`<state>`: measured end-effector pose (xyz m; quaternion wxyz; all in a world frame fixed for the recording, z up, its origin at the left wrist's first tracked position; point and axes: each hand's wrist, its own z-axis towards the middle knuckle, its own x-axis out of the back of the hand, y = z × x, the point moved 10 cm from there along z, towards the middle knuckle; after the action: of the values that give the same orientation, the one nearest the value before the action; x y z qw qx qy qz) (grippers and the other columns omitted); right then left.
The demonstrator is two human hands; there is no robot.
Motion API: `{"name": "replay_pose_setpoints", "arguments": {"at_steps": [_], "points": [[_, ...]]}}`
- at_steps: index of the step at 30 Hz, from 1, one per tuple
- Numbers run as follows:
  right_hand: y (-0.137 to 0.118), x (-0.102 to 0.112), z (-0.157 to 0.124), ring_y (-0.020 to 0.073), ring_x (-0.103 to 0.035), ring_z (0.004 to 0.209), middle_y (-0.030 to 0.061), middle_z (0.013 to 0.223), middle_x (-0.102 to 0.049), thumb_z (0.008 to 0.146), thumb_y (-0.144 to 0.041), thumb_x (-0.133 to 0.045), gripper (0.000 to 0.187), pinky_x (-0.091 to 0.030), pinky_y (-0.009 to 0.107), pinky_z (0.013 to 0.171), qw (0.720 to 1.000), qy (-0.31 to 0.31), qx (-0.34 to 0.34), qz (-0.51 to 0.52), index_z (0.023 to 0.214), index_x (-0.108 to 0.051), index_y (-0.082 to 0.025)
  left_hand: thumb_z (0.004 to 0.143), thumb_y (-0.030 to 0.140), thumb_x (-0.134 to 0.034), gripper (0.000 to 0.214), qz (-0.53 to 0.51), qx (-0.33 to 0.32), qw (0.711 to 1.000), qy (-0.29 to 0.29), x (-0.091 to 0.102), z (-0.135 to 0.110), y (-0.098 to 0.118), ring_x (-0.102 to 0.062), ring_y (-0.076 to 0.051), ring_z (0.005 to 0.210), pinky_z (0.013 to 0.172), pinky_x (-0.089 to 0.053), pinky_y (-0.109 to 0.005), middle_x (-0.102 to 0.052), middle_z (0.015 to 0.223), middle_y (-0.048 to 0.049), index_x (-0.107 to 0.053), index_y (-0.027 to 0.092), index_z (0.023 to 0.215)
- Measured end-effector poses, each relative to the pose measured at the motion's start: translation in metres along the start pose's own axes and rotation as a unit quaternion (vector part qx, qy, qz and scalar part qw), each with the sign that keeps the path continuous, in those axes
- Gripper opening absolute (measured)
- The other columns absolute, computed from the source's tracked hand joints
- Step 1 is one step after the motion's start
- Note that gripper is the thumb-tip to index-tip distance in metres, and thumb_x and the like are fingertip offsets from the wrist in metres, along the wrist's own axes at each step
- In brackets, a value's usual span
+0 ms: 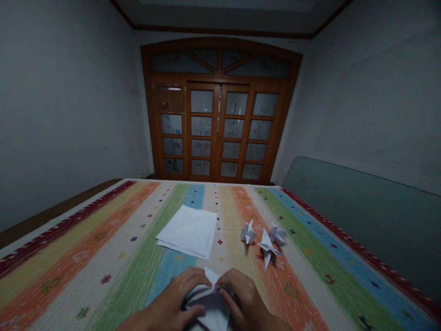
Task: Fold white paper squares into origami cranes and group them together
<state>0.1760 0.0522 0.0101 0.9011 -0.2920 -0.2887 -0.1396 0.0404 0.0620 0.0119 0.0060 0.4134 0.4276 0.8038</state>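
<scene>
A partly folded sheet of white paper point(215, 310) lies at the near edge of the view, between my two hands. My left hand point(181, 296) holds its left side, with fingers bent over the top and the thumb lower down on the paper. My right hand point(243, 294) grips the upper right part, its thumb and fingers pinched near the middle. One white corner points up between the fingertips. Parts of the folds are hidden under my fingers.
A small stack of white square paper point(189, 230) lies ahead on the striped tablecloth point(117, 257). Three folded white paper figures, one a pointed crane-like shape point(267, 247), sit to the right. A greenish panel point(361, 220) stands along the right side; wooden doors point(220, 128) are beyond.
</scene>
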Motion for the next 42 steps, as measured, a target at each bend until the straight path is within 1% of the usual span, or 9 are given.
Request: {"name": "replay_pose_setpoints", "arguments": {"at_steps": [3,5,7,11,17,25,30,34,42], "points": [[0.01,-0.006,-0.005,0.025,-0.071,0.09,0.0106,0.098,-0.074,0.085,-0.012,-0.057,0.029,-0.056,0.035,0.08,0.999,-0.021,-0.026,0.005,0.112,-0.063,-0.019,0.085,0.014,-0.065,0.042,0.022,0.003,1.0,0.01,-0.002,-0.001,-0.008,-0.061,-0.029,0.123,0.11,-0.047,-0.043,-0.069,0.131,-0.0072,-0.065,0.027,0.125],[0.019,-0.011,-0.009,0.0272,-0.07,0.1,0.0122,0.108,-0.074,0.076,-0.007,-0.057,0.048,-0.056,0.039,0.088,0.998,-0.03,-0.051,0.004,0.122,-0.06,-0.019,0.079,0.006,-0.061,0.052,0.027,-0.003,0.999,0.026,-0.004,-0.004,-0.014,-0.061,-0.028,0.125,0.112,-0.046,-0.043,-0.07,0.132,-0.0063,-0.065,0.028,0.125],[0.027,-0.014,-0.012,0.0267,-0.07,0.105,0.0121,0.113,-0.074,0.074,-0.004,-0.054,0.055,-0.055,0.039,0.092,0.997,-0.026,-0.077,0.004,0.127,-0.059,-0.02,0.076,0.002,-0.057,0.058,0.03,0.0,0.997,0.066,0.0,-0.006,-0.02,-0.062,-0.027,0.125,0.111,-0.047,-0.042,-0.072,0.13,-0.0046,-0.065,0.03,0.126],[0.034,-0.015,-0.01,0.0255,-0.071,0.1,0.0119,0.107,-0.074,0.082,-0.005,-0.051,0.04,-0.055,0.037,0.091,0.994,-0.021,-0.107,0.003,0.118,-0.062,-0.019,0.082,0.005,-0.058,0.046,0.018,0.035,0.994,0.098,0.003,-0.004,-0.026,-0.068,-0.026,0.116,0.104,-0.052,-0.04,-0.075,0.124,-0.0056,-0.069,0.027,0.121],[0.029,-0.009,0.003,0.0221,-0.07,0.082,0.0072,0.09,-0.074,0.093,-0.013,-0.05,0.018,-0.051,0.029,0.075,0.988,-0.035,-0.146,0.028,0.1,-0.065,-0.02,0.093,0.017,-0.056,0.027,-0.001,0.086,0.988,0.13,0.014,0.002,-0.022,-0.072,-0.029,0.104,0.094,-0.056,-0.039,-0.078,0.111,-0.0095,-0.074,0.022,0.112],[0.029,-0.012,0.003,0.0243,-0.071,0.085,0.0093,0.093,-0.075,0.092,-0.015,-0.049,0.019,-0.05,0.031,0.077,0.986,-0.045,-0.158,0.024,0.102,-0.065,-0.018,0.094,0.025,-0.057,0.027,-0.021,0.093,0.979,0.181,0.019,0.0,-0.034,-0.072,-0.03,0.106,0.095,-0.056,-0.041,-0.078,0.112,-0.0121,-0.075,0.02,0.113],[0.029,-0.014,0.003,0.0245,-0.073,0.094,0.0112,0.103,-0.075,0.094,-0.016,-0.047,0.025,-0.052,0.031,0.084,0.982,-0.052,-0.177,0.046,0.113,-0.064,-0.018,0.09,0.021,-0.056,0.034,-0.032,0.099,0.977,0.186,0.014,0.002,-0.039,-0.071,-0.032,0.112,0.1,-0.054,-0.042,-0.077,0.119,-0.014,-0.074,0.018,0.119],[0.036,-0.014,-0.002,0.0244,-0.074,0.085,0.0107,0.098,-0.076,0.096,-0.02,-0.047,0.034,-0.053,0.032,0.079,0.978,-0.041,-0.195,0.052,0.129,-0.057,-0.017,0.089,0.019,-0.055,0.037,-0.02,0.106,0.974,0.2,0.014,0.0,-0.042,-0.071,-0.033,0.111,0.099,-0.055,-0.044,-0.077,0.119,-0.0156,-0.073,0.016,0.12],[0.036,-0.015,-0.002,0.023,-0.074,0.083,0.0102,0.096,-0.077,0.095,-0.019,-0.048,0.034,-0.054,0.031,0.077,0.98,-0.038,-0.186,0.058,0.128,-0.057,-0.017,0.084,0.01,-0.054,0.042,0.007,0.096,0.974,0.206,0.014,-0.002,-0.034,-0.072,-0.03,0.105,0.097,-0.055,-0.043,-0.077,0.118,-0.014,-0.071,0.019,0.122]]}}
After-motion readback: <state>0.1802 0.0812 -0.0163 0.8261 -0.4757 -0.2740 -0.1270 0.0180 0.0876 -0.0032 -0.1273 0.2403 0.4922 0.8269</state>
